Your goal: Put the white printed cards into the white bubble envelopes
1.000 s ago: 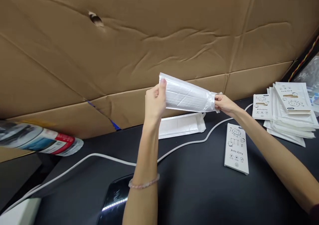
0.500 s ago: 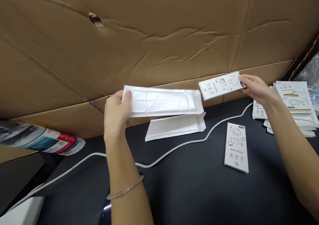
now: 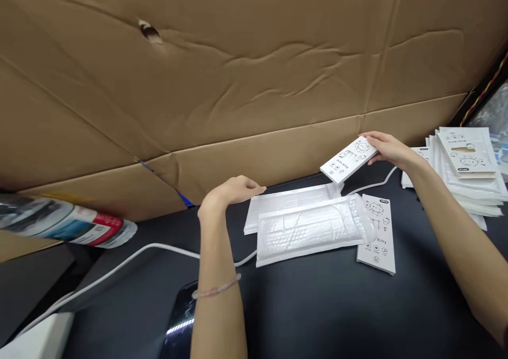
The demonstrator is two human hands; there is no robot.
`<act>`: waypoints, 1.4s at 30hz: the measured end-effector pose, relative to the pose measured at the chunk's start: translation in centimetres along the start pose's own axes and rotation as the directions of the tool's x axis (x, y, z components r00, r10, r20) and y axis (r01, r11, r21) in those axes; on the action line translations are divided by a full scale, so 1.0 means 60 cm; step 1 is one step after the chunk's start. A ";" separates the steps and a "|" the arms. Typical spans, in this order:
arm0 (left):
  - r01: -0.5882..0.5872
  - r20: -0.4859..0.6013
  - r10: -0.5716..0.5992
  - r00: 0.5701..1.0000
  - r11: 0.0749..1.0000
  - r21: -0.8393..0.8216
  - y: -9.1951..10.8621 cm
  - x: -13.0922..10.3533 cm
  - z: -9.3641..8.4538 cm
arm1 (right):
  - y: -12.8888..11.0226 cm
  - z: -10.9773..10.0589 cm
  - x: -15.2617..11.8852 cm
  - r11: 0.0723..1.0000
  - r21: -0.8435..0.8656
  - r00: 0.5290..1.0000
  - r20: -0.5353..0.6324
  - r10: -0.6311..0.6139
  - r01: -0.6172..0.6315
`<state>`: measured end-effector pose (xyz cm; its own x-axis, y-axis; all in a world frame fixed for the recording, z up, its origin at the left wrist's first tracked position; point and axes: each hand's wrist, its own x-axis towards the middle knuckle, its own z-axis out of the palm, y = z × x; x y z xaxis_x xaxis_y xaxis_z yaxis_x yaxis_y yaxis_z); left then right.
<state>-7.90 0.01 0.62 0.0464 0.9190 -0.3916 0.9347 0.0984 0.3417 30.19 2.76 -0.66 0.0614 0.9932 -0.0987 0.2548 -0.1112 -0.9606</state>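
My right hand (image 3: 387, 148) pinches the upper end of a flat white Hello Kitty box (image 3: 349, 160), held tilted above the table. My left hand (image 3: 234, 190) has its fingers stretched to the right and holds nothing. Below its fingertips lies a shiny white padded envelope (image 3: 309, 229), which overlaps the edge of a second flat Hello Kitty box (image 3: 377, 253). Behind it, another white padded envelope (image 3: 286, 199) rests near the cardboard wall.
At the right stands a stack of white padded envelopes (image 3: 486, 189) with a box on top. A white cable (image 3: 159, 245) crosses the black table (image 3: 309, 311). A plastic bottle (image 3: 95, 226) lies left, a phone (image 3: 180, 316) in front. Cardboard (image 3: 257, 83) walls the back.
My left hand has let go of the padded envelope, which now lies on the table, partly over a box. My right hand has moved slightly left and down, tilting its box more.
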 end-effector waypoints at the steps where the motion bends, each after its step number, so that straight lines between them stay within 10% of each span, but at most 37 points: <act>1: -0.049 -0.057 0.051 0.997 0.998 0.044 0.011 0.004 0.007 | 0.002 0.000 0.002 1.000 -0.007 1.000 0.009 -0.004 0.004; 6: -0.431 -0.015 0.432 0.902 0.902 0.025 0.098 0.032 0.077 | 0.003 -0.006 0.003 0.999 -0.028 0.999 0.041 -0.024 0.026; 10: -0.434 0.081 0.428 0.900 0.898 0.074 0.136 0.050 0.114 | -0.003 -0.003 -0.002 0.997 -0.032 0.997 0.020 -0.071 0.071; 20: -0.465 -0.406 0.388 0.827 0.878 -0.108 0.087 -0.015 0.008 | -0.027 0.023 -0.005 0.900 0.069 0.889 -0.201 -0.411 0.431; 30: -0.502 -0.171 0.473 0.864 0.789 -0.355 0.120 -0.075 -0.012 | -0.075 0.047 -0.050 0.646 -0.226 0.549 -0.371 -0.749 0.729; 42: -0.426 -0.131 0.432 0.892 0.708 -0.564 0.117 -0.072 -0.011 | -0.094 0.069 -0.095 0.689 -0.406 0.529 -0.443 -0.723 0.601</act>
<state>-1.80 -3.00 5.28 0.3992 0.9124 -0.0899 0.4434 -0.1063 0.8900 24.41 -2.12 4.26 0.2761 0.5913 0.7577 0.6044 0.5061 -0.6152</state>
